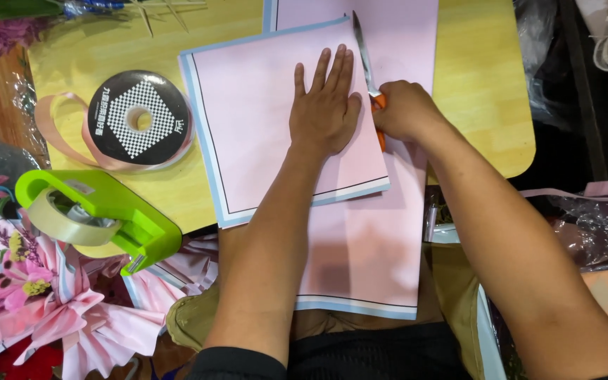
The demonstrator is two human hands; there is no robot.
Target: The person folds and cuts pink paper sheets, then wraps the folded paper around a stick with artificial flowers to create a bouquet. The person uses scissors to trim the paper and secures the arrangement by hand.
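A green tape dispenser (100, 214) is noted at the near table edge, a ribbon spool (140, 117) beyond it. The left hand (325, 105) is laid flat on the folded pink paper (262, 112), fingers extended and slightly spread. Just beside it, the right hand (404, 110) is closed around orange-handled scissors (367, 67), whose blades are directed away along the paper's right edge.
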